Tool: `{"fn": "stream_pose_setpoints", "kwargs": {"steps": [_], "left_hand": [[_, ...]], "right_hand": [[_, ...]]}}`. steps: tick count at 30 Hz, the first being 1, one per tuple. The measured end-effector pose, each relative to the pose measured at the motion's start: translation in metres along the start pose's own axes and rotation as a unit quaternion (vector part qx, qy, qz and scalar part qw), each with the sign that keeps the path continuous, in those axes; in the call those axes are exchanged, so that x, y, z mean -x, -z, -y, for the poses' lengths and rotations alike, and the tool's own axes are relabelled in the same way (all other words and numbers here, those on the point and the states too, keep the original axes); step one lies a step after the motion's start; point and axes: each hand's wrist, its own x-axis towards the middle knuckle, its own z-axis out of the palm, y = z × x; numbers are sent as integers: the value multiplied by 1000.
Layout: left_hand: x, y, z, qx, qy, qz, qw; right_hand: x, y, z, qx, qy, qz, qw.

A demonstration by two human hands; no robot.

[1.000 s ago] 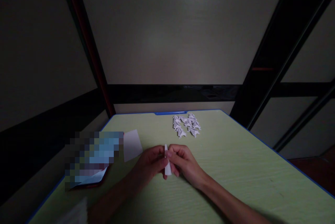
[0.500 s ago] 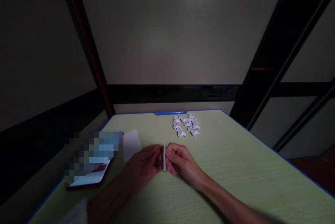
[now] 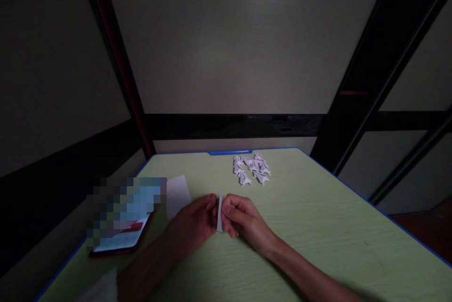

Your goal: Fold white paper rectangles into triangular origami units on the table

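Dim wall panels (image 3: 226,48) stand behind a pale green table (image 3: 318,212) edged in blue. Your right hand (image 3: 245,217) pinches a narrow folded paper (image 3: 220,215) between thumb and fingers, turned edge-on to you, at the near middle of the table. Your left hand (image 3: 196,222) is at its other side; its fingertips are partly hidden, so you cannot tell whether they grip. Caution: uneven pressure between hands may skew a fold; a slack pinch may let the layers slip or spring open. Low light may mask a misaligned edge. A leftward sweep may disturb the white sheet (image 3: 177,194) or the tablet (image 3: 118,243). The folded paper pieces (image 3: 243,178), farther off, appear at less risk.
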Motion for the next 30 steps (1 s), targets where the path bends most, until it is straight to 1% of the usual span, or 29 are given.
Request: {"fn": "stream_pose_setpoints", "kwargs": {"steps": [2,5,8,12,16,18,20,21,22,24,25,26,27,28,29,30], "left_hand": [[1,-1,0,2,15,7,1000],[4,-3,-2,21,49,36,998],[5,-5,-4,13,59,63,996],[4,-13,-9,5,63,71,996],[4,-20,-14,35,66,71,995],[4,-21,-15,77,74,52,993],[4,-17,-14,149,84,9,985],[3,-14,-12,208,81,-17,975],[2,-10,-10,225,77,-25,971],[0,1,-6,255,61,-48,964],[-1,6,-3,251,45,-63,965],[-3,10,-2,219,20,-78,973],[-4,13,0,145,-4,-84,986],[-6,15,1,24,-36,-83,996],[-7,16,1,-139,-76,-75,984],[-9,15,1,-317,-116,-56,940]], "right_hand": [[0,0,0,7,1,3,1000],[1,0,1,39,8,4,999],[3,-2,5,64,26,-3,998],[4,-7,10,58,51,-2,997],[4,-7,9,75,26,8,997],[3,-5,7,72,25,11,997],[1,-2,4,37,41,-15,998],[0,0,3,8,54,-41,998],[-2,2,2,-23,73,-83,994],[-5,6,1,-65,107,-133,983],[-6,8,1,-88,116,-152,978],[-7,9,1,-102,125,-164,973],[-8,10,2,-112,129,-177,969],[-8,10,2,-117,127,-183,968],[-8,10,2,-114,123,-185,968],[-8,9,2,-104,116,-183,971]]}}
